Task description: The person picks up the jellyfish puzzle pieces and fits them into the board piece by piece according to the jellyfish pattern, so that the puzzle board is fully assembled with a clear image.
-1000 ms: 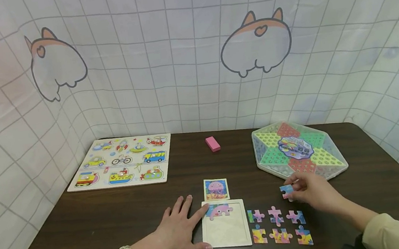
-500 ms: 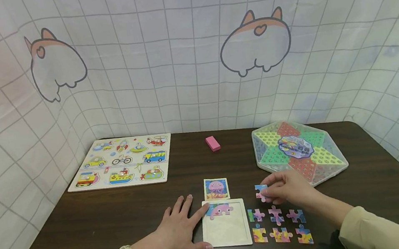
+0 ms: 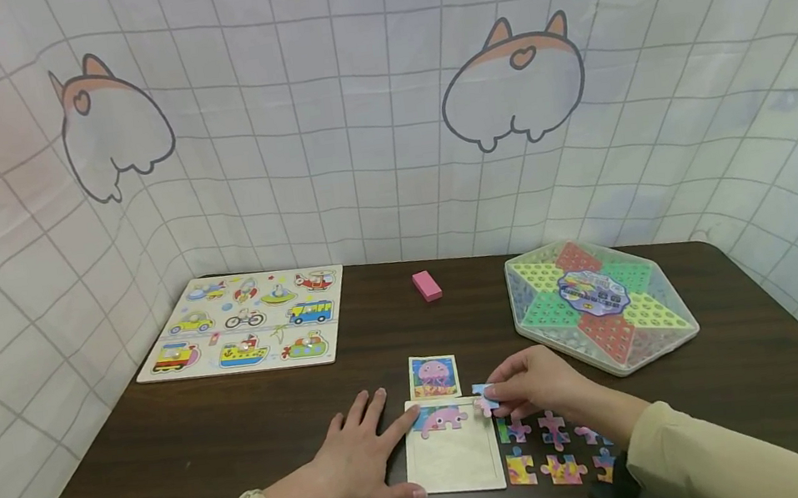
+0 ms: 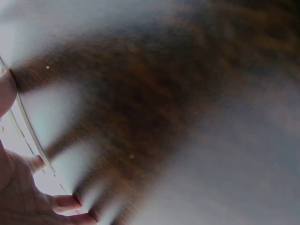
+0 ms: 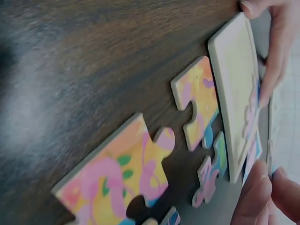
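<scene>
two hands share the work in the head view. the left hand (image 3: 363, 466) lies flat, its fingers spread and gripping nothing, the forefinger at the far left corner of the wooden tray (image 3: 456, 464) and the thumb near its near left corner. the right hand (image 3: 541, 383) pinches a puzzle piece (image 3: 482, 402) between thumb and forefinger, at the tray's far right corner; whether it touches the rim i cannot tell. left of those pinching fingers, joined pieces (image 3: 442, 420) lie inside the tray along its far edge, and a picture card (image 3: 433, 376) sits just beyond them. nearer the wearer than the right fingers, six loose pieces (image 3: 564, 469) lie in two rows, partly covered by the right arm.

the left wrist view shows mostly blurred tabletop (image 4: 140, 117), with the left fingers spread at its edge.

in the right wrist view the right fingertips come close together, but the held piece cannot be made out; the tray stands between them and the left hand.

the step in hand looks like fitting the piece into the far right corner. the next move seems to call for squaring it, meeting its neighbour's knob and pressing down, with the left fingers steadying the tray.
</scene>
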`<control>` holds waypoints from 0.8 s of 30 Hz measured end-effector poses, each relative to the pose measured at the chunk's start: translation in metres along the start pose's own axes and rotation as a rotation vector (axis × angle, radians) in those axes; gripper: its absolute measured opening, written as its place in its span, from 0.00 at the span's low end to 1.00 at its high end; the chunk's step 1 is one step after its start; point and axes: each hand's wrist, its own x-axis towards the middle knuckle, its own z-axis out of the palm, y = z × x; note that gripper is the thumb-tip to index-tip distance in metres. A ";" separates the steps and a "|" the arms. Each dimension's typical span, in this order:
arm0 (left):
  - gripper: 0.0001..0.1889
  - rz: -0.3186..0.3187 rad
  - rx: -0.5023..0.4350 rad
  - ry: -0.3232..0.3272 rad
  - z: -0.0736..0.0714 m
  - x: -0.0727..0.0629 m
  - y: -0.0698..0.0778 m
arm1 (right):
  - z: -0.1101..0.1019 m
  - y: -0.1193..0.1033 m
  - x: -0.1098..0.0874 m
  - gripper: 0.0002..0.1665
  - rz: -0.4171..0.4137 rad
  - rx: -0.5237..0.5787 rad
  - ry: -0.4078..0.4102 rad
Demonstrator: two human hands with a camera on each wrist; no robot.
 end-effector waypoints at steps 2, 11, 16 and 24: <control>0.52 0.001 0.001 0.000 0.000 0.000 0.000 | 0.006 -0.001 0.002 0.09 0.007 -0.044 0.011; 0.51 0.007 0.000 -0.001 -0.001 -0.001 0.000 | 0.018 -0.002 0.006 0.05 0.017 -0.087 -0.017; 0.51 0.004 0.004 -0.006 -0.001 0.000 0.000 | 0.022 -0.005 0.005 0.05 -0.004 -0.142 0.000; 0.51 0.005 0.000 -0.006 -0.001 -0.001 0.000 | 0.029 -0.014 0.008 0.07 0.020 -0.263 0.049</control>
